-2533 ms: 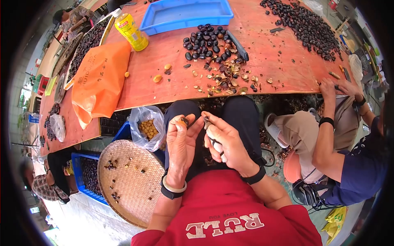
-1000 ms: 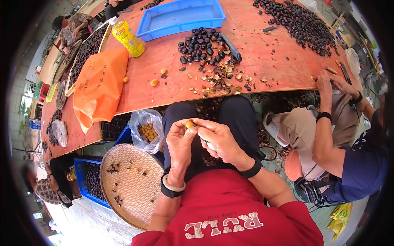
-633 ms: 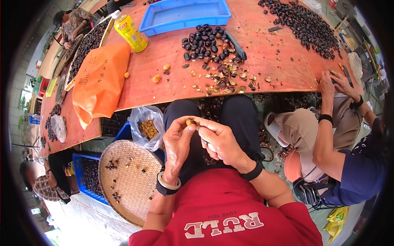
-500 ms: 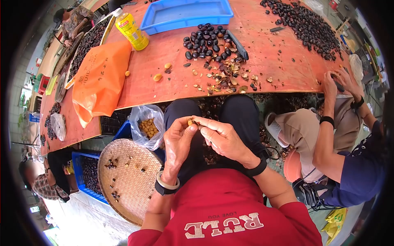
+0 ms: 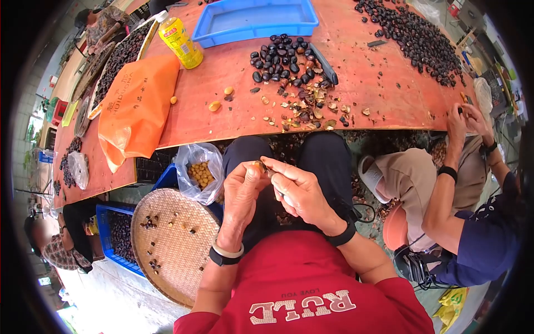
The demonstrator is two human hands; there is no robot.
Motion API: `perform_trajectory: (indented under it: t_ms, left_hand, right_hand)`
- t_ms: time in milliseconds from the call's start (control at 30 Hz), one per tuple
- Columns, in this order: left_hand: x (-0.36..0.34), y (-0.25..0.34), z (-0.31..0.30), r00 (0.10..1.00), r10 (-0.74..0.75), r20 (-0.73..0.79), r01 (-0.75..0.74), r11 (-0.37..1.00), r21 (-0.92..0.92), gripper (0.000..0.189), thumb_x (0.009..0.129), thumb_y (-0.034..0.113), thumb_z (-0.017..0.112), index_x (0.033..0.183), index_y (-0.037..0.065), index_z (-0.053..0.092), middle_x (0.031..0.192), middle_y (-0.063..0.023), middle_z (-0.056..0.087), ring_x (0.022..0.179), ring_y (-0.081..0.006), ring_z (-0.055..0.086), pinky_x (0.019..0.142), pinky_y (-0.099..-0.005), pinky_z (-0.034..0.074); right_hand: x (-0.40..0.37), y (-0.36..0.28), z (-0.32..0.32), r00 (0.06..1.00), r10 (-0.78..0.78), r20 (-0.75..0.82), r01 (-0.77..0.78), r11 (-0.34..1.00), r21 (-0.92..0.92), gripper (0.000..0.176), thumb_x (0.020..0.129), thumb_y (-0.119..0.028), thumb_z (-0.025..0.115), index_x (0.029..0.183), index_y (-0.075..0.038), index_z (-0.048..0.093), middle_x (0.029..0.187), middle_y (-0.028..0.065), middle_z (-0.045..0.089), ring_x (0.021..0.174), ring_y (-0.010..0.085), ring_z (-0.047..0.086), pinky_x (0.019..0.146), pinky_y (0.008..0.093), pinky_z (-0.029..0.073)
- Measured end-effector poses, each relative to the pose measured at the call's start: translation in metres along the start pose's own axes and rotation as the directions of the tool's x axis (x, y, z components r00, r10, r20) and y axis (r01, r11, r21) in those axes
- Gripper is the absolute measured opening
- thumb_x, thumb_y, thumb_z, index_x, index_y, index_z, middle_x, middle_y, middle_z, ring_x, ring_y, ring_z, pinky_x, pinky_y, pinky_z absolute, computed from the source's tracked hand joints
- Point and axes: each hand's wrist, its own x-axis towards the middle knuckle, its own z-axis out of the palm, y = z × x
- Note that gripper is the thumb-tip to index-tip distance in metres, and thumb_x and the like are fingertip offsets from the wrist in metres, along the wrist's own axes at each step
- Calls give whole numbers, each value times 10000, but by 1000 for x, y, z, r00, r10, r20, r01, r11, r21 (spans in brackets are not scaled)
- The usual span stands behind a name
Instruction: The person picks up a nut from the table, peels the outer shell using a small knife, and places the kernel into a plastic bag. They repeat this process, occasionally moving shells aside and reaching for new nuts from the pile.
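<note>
Both my hands meet in front of my lap. Pinched between thumb and forefinger of my left hand [image 5: 243, 186] is a small nut [image 5: 257, 165], yellowish with some dark shell. My right hand [image 5: 300, 190] is closed beside it, its forefinger and thumb at the nut's right side; whether it also grips a small tool is hidden. On the table [image 5: 222, 119] ahead are a heap of dark glossy nuts [image 5: 281, 58], broken shells [image 5: 308, 106] and a few loose yellow kernels [image 5: 214, 106]. A clear plastic bag [image 5: 192, 192] of yellow kernels hangs left of my knees.
A woven tray [image 5: 175, 239] rests over a blue crate [image 5: 130, 264] at my left. An orange bag [image 5: 136, 103], a yellow bottle [image 5: 181, 42] and a blue tray [image 5: 256, 36] are on the table. A co-worker's hands [image 5: 464, 119] are at the right, near a larger nut pile [image 5: 414, 44].
My fingers have shifted slightly around the nut, and more dark shell shows beside it. The co-worker's hands at the right have moved closer together.
</note>
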Motion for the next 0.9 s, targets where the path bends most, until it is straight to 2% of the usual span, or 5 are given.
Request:
perform_trajectory:
  t_ms: [267,600,667,733,900]
  left_hand:
    - [1,-8,7,980,173,-100,-140,952,271,222,908,154,589,1036,-23,552,939,-67,621,870,-121,593,837,-261,470]
    - [22,9,27,998,-3,-63,-4,994,-105,248,930,114,512,1138,-21,517,1038,-87,596,925,-131,584,849,-271,472]
    - [27,7,32,979,113,-172,-94,989,115,275,954,141,458,1173,-20,498,1002,-74,597,842,-134,594,722,-246,493]
    - [32,10,34,967,186,-174,-132,951,280,259,967,127,426,1176,-9,494,984,-76,589,887,-124,578,804,-259,473]
    - [53,26,14,884,436,-170,-204,686,698,206,959,142,461,1060,-27,524,888,-114,615,720,-127,595,684,-257,481]
  right_hand:
    - [3,-4,-7,1000,20,1,-20,998,-59,367,960,-170,450,1304,-44,480,636,-26,466,449,6,372,389,163,302]
    - [24,-3,-8,997,-44,-57,48,995,85,386,952,-144,464,1326,-48,452,667,-10,485,428,11,371,364,157,303]
    - [30,-4,-8,997,-49,-66,55,995,85,391,953,-145,463,1332,-50,445,672,-8,488,421,14,371,360,159,304]
    - [35,-7,-7,992,-8,-125,25,991,133,397,956,-152,452,1341,-56,433,675,2,496,403,19,373,347,165,311]
    - [53,-15,-11,994,41,-103,4,913,409,426,956,-153,449,1368,-68,382,669,28,499,385,47,370,329,190,331]
